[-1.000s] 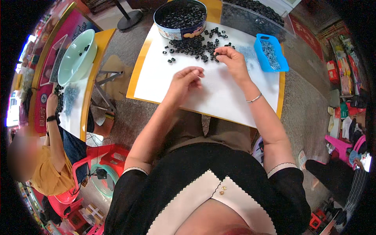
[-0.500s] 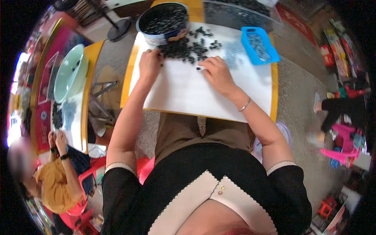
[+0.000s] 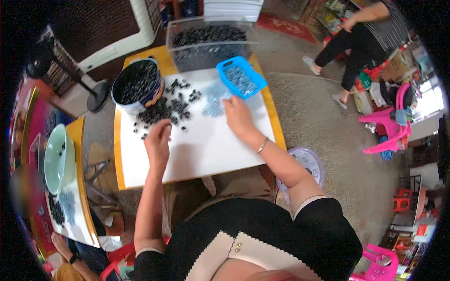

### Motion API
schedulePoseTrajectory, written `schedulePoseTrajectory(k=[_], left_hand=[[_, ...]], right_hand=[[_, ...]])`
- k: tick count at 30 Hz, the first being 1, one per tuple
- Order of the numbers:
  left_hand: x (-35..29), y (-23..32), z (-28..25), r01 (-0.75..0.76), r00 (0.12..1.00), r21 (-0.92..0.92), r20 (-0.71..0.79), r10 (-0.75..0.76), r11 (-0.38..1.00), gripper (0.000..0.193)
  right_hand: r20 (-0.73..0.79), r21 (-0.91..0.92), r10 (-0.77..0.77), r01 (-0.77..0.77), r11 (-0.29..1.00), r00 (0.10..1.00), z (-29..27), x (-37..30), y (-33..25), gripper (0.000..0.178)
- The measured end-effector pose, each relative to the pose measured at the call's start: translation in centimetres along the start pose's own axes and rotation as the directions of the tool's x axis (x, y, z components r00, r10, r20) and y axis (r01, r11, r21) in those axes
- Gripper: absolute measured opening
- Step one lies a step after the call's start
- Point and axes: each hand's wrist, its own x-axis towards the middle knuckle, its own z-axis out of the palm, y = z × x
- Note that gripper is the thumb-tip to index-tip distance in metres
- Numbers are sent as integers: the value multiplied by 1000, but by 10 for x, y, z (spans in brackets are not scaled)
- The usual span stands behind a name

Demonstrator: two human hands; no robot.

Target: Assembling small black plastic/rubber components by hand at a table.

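From my remote seat I see the left hand (image 3: 157,143) half-curled beside the loose black cylindrical pieces (image 3: 174,107) and the right hand (image 3: 239,118) bent-fingered at the pale-blue bits (image 3: 213,104), any grasp untellable, both piles probably spread for easy reach on the white-covered table (image 3: 211,152), a pink plastic chair (image 3: 383,121) standing on the grey floor (image 3: 304,117).

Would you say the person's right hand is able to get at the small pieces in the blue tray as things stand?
Yes, most likely: the right hand is close to the near side of the blue tray, whose small pieces lie uncovered, and nothing visible stands between.
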Motion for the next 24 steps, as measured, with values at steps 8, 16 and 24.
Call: schedulePoseTrajectory(k=[8,16,24], left_hand=[[-33,-10,30,210,972,-360,180,-154,909,18],[-43,-9,29,255,961,-309,188,-204,916,21],[-43,-8,25,337,940,-454,210,-269,825,21]], right_hand=[[-106,64,7,0,998,994,-6,4,-9,11],[-79,153,137,-123,981,987,10,6,-3,15],[19,563,295,-254,786,955,-3,-2,6,14]])
